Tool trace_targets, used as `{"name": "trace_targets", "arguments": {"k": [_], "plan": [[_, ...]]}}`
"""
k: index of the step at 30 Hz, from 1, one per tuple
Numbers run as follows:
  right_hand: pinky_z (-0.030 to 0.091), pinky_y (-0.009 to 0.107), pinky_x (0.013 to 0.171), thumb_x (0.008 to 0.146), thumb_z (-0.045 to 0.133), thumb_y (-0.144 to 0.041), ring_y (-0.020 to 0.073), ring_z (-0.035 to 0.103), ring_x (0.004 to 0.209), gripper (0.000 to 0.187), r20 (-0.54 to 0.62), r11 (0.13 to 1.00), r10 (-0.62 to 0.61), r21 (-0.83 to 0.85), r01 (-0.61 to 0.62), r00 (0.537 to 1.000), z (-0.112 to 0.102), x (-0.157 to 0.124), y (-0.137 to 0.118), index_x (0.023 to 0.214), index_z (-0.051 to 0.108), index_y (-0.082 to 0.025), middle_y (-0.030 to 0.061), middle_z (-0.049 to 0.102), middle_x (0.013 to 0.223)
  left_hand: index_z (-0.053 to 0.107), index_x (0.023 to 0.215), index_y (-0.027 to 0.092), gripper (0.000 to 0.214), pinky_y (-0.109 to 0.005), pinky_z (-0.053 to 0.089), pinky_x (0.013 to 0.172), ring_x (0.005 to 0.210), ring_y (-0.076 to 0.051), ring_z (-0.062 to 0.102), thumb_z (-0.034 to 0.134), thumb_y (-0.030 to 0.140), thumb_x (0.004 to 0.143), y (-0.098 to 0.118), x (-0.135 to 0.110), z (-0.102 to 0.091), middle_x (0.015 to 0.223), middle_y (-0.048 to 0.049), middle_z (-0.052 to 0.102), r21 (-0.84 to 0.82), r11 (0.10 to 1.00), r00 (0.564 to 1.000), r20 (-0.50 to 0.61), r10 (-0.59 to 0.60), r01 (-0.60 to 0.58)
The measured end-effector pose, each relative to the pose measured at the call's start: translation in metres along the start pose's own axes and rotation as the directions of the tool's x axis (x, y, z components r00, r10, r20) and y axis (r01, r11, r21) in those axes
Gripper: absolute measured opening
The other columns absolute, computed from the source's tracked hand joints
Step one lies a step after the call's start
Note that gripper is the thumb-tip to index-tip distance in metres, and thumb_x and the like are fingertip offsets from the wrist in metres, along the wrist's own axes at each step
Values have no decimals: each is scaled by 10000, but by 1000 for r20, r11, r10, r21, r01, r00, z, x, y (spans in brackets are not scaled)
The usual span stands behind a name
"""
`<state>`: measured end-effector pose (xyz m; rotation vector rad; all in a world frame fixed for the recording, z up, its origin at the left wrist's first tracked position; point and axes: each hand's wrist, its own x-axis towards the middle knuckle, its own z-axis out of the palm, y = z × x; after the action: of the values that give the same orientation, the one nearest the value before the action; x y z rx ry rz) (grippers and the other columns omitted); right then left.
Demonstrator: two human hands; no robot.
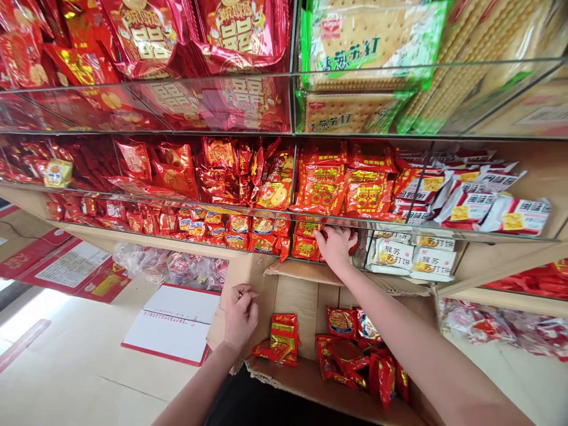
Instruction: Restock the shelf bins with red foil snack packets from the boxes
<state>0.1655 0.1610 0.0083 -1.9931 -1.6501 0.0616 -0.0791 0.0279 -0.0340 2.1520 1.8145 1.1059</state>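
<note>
My right hand reaches under the glass edge into a low shelf compartment. Its fingers curl around red snack packets, and the fingertips are partly hidden. My left hand is closed, the fingers bent in, against the side flap of an open cardboard box; whatever it may hold is hidden. Inside the box, below my right forearm, lies a loose heap of red snack packets. A smaller cluster of red and gold packets sits at the box's left.
Above are shelves with large red bags and green-edged cracker packs behind glass fronts. White cracker packets fill the compartment to the right. A red-edged white carton and plastic-bagged goods stand at left.
</note>
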Motion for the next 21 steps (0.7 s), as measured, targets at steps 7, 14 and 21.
{"name": "trace_targets", "arguments": {"k": [7,14,21], "plan": [[127,499,911,799,467,-386,287,401,983,260,-32,994,39,107,-35,999,0,2,-4,764,649,-204,68,634,923,581,754,193,180,-352,454,766,915,-188,501,455,70,716,3,1,-2,905,-55,502,10,1000,1000,16,-9,9],[281,411,812,809,435,-318,269,420,936,242,1,952,108,289,-103,994,-22,-7,-3,721,608,-173,86,628,894,591,794,201,145,-353,456,763,894,-188,515,477,129,742,9,9,-11,882,-51,525,-3,1000,999,46,-2,2],[378,287,776,812,429,-306,180,512,889,210,162,787,-130,617,2,978,-63,-84,-14,655,514,-196,65,596,958,333,1198,265,462,-316,489,737,877,-152,574,509,354,780,90,34,-15,1165,-68,504,-658,609,896,356,-265,442]]}}
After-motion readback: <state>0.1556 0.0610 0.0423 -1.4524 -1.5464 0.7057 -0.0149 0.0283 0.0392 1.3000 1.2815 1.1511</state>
